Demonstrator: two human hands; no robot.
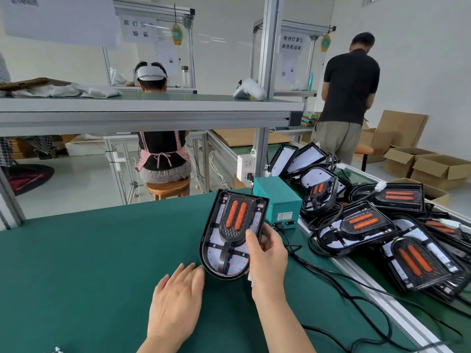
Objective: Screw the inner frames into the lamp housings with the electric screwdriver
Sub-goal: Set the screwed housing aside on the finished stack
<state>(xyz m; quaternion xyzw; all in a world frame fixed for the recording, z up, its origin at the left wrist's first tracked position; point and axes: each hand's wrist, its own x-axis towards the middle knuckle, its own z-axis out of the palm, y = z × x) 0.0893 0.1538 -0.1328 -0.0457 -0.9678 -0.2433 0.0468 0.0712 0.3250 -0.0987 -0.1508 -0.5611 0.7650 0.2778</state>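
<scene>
Now, lamp housing (225,253) in right hand (268,258)

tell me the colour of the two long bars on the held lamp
Orange bars on the lamp, best seen in the head view.

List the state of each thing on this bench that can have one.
lamp housing, held tilted
inner frame, seated inside it
right hand, grips the housing's edge
left hand, open, flat on mat
power box, cable plugged in
other housings, heaped

The black lamp housing (216,253), orange-barred inner frame (233,234) inside, is tilted up, rounded end nearest the mat (89,263).
</scene>
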